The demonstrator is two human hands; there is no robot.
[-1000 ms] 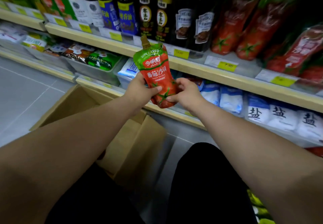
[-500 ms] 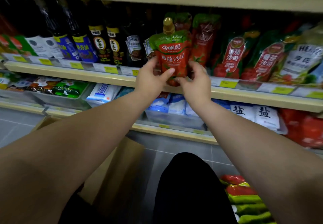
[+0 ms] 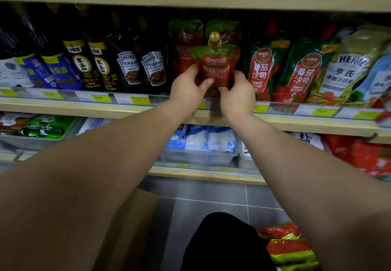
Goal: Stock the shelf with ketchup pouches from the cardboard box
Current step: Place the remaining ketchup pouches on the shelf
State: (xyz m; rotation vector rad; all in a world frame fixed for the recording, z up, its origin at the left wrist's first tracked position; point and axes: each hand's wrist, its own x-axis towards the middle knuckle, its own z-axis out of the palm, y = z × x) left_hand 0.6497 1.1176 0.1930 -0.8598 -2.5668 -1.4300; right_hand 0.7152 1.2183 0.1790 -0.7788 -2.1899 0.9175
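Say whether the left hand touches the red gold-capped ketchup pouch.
Touching: head view shows the left hand gripping the red gold-capped ketchup pouch, thumb across its front.

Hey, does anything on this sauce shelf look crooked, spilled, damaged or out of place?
No spills or tears show. The ketchup pouches right of the held pouch lean rightward instead of standing straight, as do the Heinz pouches. A loose pile of pouches also lies at floor level, outside the cardboard box.

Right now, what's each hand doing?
Left hand: holding the pouch by its left edge.
Right hand: holding the same pouch at its lower right.
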